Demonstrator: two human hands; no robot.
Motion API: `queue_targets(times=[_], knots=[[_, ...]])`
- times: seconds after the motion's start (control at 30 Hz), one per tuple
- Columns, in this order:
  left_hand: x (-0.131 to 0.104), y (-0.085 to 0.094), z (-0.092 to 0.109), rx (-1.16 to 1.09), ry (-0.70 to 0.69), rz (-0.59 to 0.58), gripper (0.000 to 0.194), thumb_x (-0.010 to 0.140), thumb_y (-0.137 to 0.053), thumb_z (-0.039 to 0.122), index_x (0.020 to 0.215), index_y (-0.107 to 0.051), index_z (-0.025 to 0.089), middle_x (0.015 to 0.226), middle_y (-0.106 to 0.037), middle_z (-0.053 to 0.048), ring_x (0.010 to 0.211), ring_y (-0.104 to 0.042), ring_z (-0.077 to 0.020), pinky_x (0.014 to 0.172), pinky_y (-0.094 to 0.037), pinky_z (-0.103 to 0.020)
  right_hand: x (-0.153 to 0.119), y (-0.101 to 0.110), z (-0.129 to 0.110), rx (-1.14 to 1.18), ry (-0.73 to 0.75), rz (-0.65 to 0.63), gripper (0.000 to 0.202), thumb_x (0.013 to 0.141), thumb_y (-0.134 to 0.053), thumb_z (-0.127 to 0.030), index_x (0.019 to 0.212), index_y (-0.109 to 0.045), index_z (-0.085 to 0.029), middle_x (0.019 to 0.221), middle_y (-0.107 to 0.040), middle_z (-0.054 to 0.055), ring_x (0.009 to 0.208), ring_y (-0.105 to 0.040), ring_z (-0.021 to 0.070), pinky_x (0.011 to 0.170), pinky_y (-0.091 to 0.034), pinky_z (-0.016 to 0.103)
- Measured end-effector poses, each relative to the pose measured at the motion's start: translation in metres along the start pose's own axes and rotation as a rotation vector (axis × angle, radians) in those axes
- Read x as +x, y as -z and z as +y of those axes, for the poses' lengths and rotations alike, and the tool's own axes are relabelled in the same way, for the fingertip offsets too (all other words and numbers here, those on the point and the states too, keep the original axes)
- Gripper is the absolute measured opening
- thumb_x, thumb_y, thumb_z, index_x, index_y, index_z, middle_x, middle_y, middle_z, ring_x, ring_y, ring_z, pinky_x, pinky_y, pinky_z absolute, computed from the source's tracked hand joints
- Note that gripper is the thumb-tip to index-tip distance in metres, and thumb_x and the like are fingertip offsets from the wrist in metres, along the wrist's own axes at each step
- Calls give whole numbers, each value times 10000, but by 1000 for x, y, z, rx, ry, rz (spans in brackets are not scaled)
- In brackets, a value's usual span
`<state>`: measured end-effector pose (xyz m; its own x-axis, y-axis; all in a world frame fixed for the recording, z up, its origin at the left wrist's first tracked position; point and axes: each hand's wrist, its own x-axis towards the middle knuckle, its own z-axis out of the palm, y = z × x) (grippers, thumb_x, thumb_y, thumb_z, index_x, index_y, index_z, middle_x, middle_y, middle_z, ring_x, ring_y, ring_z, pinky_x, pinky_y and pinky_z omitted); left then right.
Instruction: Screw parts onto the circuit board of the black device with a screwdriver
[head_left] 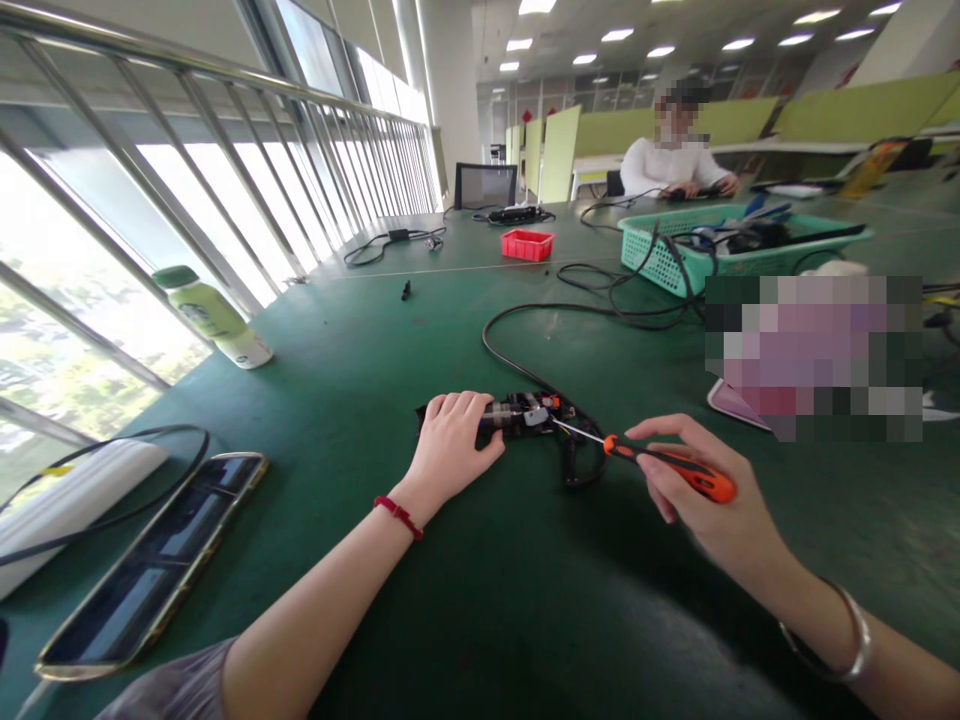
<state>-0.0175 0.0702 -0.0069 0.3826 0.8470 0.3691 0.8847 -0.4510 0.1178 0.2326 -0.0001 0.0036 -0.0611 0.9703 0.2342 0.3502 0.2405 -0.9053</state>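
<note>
An opened black corded device [516, 414] lies on the green table, its inner parts and an orange piece exposed. A dark handle-like part [574, 462] extends from its right end toward me. My left hand [456, 440] is closed over the left part of the device, pressing it to the table. My right hand [694, 485] grips an orange and black screwdriver [675, 470] by its handle. The screwdriver's metal shaft points left, with its tip at the exposed inside of the device. Whether the tip sits on a screw is too small to tell.
A black cable [499, 318] runs from the device toward a teal basket [664, 255] of cables and parts. A red tray [527, 245], a bottle [214, 318] and a phone [154, 565] stand or lie about. A person [652, 165] sits across the table.
</note>
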Motion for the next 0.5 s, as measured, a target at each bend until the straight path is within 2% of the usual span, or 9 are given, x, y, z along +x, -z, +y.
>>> queue_targets(times=[0.07, 0.13, 0.23, 0.3, 0.4, 0.5], knots=[[0, 1, 0, -4, -1, -1, 285, 799, -487, 301, 1050, -532, 175, 1069, -599, -80, 987, -531, -241, 953, -353, -421, 0, 0, 0, 8, 34, 38, 184, 818, -572, -284, 986, -512, -242, 585, -508, -53, 446, -510, 100, 431, -450, 225], [0, 1, 0, -10, 0, 2, 282, 795, -488, 297, 1048, -535, 180, 1062, -602, -78, 983, -533, -243, 948, -358, -426, 2, 0, 0, 12, 111, 126, 265, 779, -612, -247, 1022, -508, -251, 747, -556, -16, 566, -579, 123, 536, -510, 263], [1, 1, 0, -16, 2, 8, 284, 793, -488, 294, 1052, -536, 188, 1059, -602, -76, 986, -533, -245, 943, -361, -430, 4, -1, 0, 2, 178, 181, 343, 755, -619, -199, 1067, -487, -255, 898, -550, 13, 678, -606, 134, 642, -528, 286], [1, 1, 0, -17, 0, 6, 284, 795, -486, 297, 1053, -536, 189, 1065, -601, -76, 989, -533, -246, 943, -361, -431, 5, -1, -1, 22, 156, 132, 334, 777, -598, -207, 1080, -465, -252, 843, -551, 1, 634, -589, 122, 603, -514, 269], [0, 0, 0, -11, 1, 2, 284, 798, -486, 301, 1053, -535, 184, 1069, -600, -78, 991, -531, -246, 944, -360, -426, 4, 0, -2, 72, 55, 32, 244, 823, -560, -275, 1049, -472, -246, 655, -524, -42, 480, -522, 96, 458, -462, 227], [0, 0, 0, 4, 2, 1, 287, 802, -484, 304, 1056, -533, 180, 1069, -600, -75, 995, -529, -245, 951, -353, -415, 1, 0, -3, 71, -36, -5, 171, 839, -540, -314, 988, -503, -237, 535, -481, -69, 378, -460, 78, 371, -417, 202]])
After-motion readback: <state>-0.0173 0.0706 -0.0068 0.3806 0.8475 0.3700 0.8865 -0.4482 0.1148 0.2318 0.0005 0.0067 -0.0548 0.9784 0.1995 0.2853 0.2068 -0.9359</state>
